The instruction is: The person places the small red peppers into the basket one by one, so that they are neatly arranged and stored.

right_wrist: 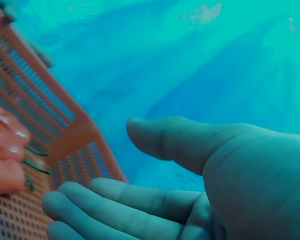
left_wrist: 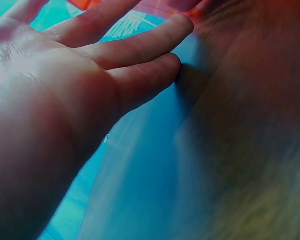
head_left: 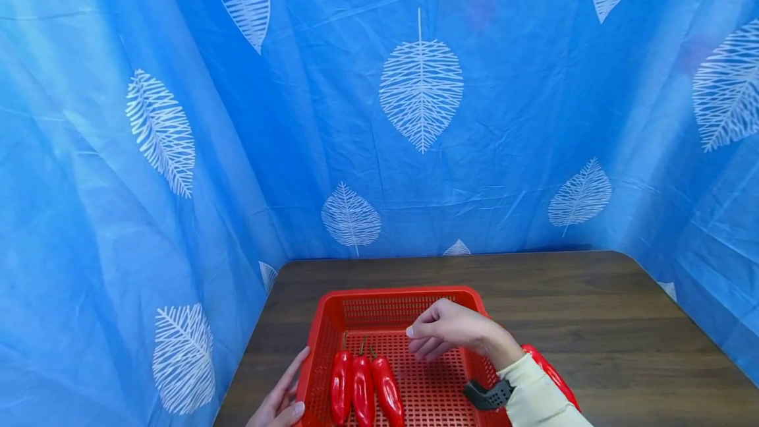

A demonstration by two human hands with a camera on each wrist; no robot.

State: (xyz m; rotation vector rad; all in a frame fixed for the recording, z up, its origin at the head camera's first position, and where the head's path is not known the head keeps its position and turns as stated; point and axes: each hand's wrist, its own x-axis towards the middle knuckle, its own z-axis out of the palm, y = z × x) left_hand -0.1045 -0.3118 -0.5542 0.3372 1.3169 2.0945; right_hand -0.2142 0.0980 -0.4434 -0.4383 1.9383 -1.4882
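A red plastic basket (head_left: 409, 293) with slotted walls stands on the table. Three glossy red chili peppers (head_left: 363, 389) with green stems lie side by side in its left half; the right wrist view shows these peppers (right_wrist: 7, 145) too. My left hand (head_left: 281, 395) touches the basket's left side, its fingers (left_wrist: 140, 47) fairly straight in the left wrist view. Over the right part of the basket hovers my right hand (head_left: 447, 329), fingers loosely bent and thumb apart, with nothing held. Another red chili pepper (head_left: 551, 374) lies right of the basket, partly hidden by the right sleeve.
The dark wooden table (head_left: 599, 321) extends to the right of the basket and behind it. Blue curtain (head_left: 504, 183) with white leaf prints hangs around the table's back and sides. A black band (head_left: 489, 395) circles the right wrist.
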